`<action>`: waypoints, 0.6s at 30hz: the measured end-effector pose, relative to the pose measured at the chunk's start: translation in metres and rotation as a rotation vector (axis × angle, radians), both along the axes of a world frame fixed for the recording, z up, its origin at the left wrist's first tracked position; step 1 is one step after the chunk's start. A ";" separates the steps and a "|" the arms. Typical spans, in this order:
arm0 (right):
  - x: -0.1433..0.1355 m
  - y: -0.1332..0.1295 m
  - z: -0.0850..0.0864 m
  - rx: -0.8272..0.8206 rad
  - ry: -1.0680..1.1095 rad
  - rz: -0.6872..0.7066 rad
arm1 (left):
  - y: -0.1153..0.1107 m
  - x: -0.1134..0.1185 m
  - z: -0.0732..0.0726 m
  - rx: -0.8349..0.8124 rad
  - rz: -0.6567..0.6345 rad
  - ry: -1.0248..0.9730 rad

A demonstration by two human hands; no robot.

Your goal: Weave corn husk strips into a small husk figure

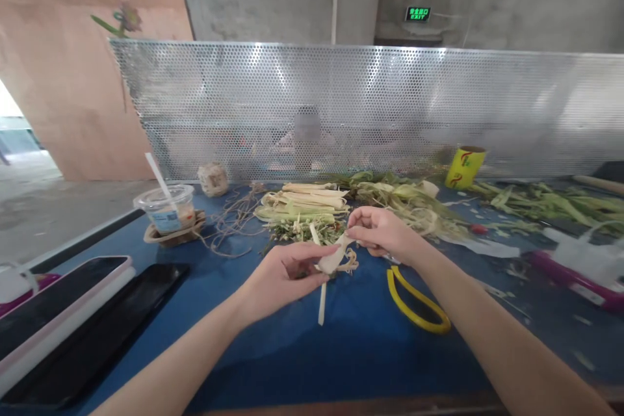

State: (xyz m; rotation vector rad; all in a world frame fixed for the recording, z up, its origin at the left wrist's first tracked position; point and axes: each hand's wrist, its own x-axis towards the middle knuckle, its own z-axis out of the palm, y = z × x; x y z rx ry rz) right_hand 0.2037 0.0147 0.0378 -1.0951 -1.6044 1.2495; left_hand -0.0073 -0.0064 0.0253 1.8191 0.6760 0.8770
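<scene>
Between my hands is a pale piece of corn husk (333,261), bent around a small bundle with curled strips at its right side. My left hand (287,270) pinches its lower left part between thumb and fingers. The upper end is gripped by the fingertips of my right hand (377,231). A narrow pale strip (322,304) sticks out below the bundle. Just behind lie green stems (302,229) and a stack of flattened husks (307,201). Yellow-handled scissors (419,312) rest below my right wrist, their blades hidden.
At left stand a lidded plastic cup (168,208) with a straw, tangled twine (234,221), a twine roll (213,179) and dark phones or tablets (97,331). Loose husks (404,198), a yellow roll (465,167) and a purple-and-white tissue pack (575,279) are at right. A perforated metal panel (341,110) closes the back.
</scene>
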 end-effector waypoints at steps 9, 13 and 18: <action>0.007 -0.009 0.011 0.286 -0.359 0.154 | -0.001 0.011 0.016 -0.095 0.119 0.007; 0.003 -0.014 0.016 0.492 -0.266 0.075 | 0.004 0.019 0.021 0.088 0.245 0.056; -0.002 -0.019 0.013 0.484 -0.170 0.062 | 0.009 0.026 0.019 0.228 0.296 0.131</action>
